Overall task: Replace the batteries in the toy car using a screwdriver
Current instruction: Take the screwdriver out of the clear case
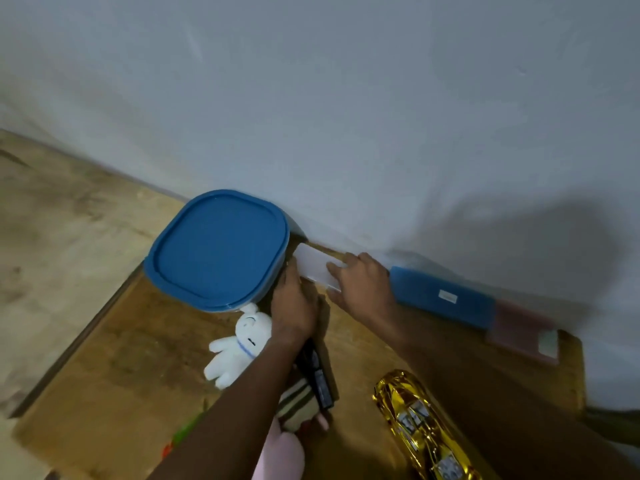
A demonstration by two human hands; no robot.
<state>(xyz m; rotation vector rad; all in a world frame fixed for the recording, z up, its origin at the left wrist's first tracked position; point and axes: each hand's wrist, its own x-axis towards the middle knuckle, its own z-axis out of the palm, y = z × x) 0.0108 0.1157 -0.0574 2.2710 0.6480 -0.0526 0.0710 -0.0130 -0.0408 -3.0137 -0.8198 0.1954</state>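
Wooden tabletop point(114, 341) against a pale wall point(346, 98), head view. Both hands mid-frame at a white box point(313, 265) beside the blue-lidded container point(218, 249): left hand point(294, 303) curled against its near end, right hand point(363, 282) fingers spread over it; firm grip unclear. Gold toy car point(422, 427) lower right, untouched. White plush point(239, 344) left of the left forearm.
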